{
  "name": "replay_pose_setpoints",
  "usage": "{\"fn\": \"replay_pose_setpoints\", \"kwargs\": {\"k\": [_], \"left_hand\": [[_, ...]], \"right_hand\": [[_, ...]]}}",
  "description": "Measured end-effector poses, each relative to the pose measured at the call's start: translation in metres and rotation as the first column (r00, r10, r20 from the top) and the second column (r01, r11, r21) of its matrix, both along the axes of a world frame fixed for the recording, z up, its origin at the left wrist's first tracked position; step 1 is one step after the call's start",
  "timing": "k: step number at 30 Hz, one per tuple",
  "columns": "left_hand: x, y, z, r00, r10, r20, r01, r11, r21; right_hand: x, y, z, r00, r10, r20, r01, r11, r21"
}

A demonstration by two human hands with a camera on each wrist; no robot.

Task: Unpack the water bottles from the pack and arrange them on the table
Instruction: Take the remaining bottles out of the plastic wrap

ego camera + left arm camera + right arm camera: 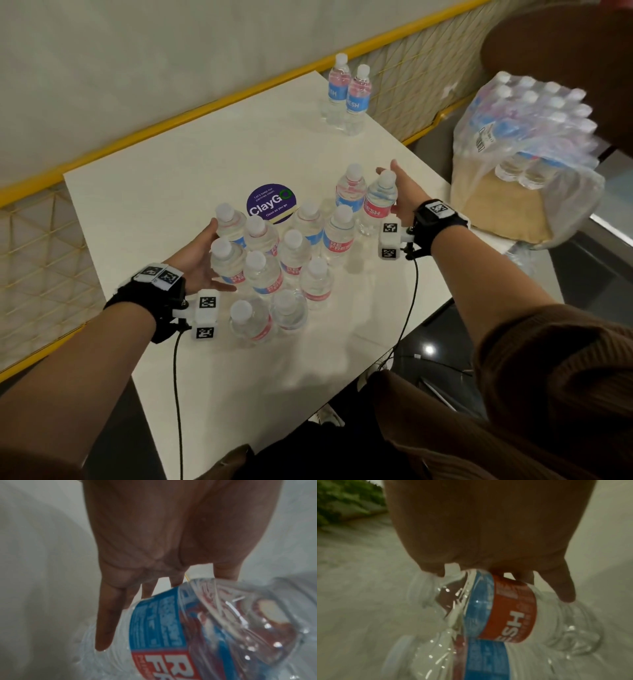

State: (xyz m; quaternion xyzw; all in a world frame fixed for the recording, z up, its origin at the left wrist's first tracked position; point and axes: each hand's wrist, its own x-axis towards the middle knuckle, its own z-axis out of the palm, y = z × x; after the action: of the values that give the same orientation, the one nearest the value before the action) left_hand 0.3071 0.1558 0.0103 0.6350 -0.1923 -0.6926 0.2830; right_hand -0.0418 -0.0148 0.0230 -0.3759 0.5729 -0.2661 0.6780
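Several clear water bottles (274, 260) with white caps and red-and-blue labels stand bunched together on the white table (164, 192). My left hand (202, 260) lies flat against the bunch's left side, its straight fingers (106, 615) touching a labelled bottle (171, 628). My right hand (402, 192) presses its open palm against the rightmost bottle (380, 202), whose red label (513, 608) fills the right wrist view below the palm (488, 527). The torn plastic pack (524, 130), still holding several bottles, sits off the table's right side.
Two more bottles (347, 92) stand at the table's far corner. A purple round sticker (270, 204) lies behind the bunch. A yellow-railed mesh partition (205, 106) runs along the far edge. The pack rests on a brown cardboard base (503, 209). Cables hang from both wrists.
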Motion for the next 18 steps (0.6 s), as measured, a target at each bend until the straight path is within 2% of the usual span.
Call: {"fn": "replay_pose_setpoints", "kwargs": {"k": [5,9,18], "left_hand": [[0.0,0.0,0.003,0.999,-0.037,0.028,0.037,0.999,-0.005],[0.001,-0.001,0.004,0.998,-0.068,0.017,0.068,0.998,-0.015],[0.003,0.003,0.01,0.992,-0.096,0.078,0.098,0.995,-0.022]], "right_hand": [[0.017,0.007,-0.006,0.991,0.128,-0.037,-0.127,0.992,0.027],[0.036,0.023,-0.001,0.957,0.29,0.019,-0.29,0.957,-0.009],[0.065,0.044,-0.001,0.857,0.493,0.152,-0.5,0.866,0.01]]}}
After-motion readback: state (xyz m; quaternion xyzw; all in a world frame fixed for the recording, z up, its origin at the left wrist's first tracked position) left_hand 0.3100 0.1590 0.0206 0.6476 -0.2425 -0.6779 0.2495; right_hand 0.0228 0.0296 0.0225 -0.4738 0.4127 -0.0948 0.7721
